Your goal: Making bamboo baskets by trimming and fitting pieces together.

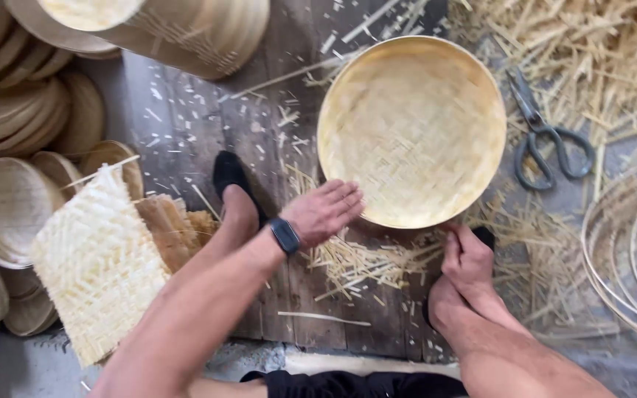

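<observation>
A round woven bamboo tray, pale yellow with a smooth raised rim, lies flat and open side up on dark wooden boards among straw scraps

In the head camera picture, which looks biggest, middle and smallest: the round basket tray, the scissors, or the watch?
1. Round basket tray, by far the biggest.
2. Scissors.
3. Watch, smallest, though it sits nearer the camera.

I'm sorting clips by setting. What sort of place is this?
Probably a bamboo-weaving workshop: a round woven tray on floorboards, stacks of finished trays, cut bamboo slivers and scissors.
</observation>
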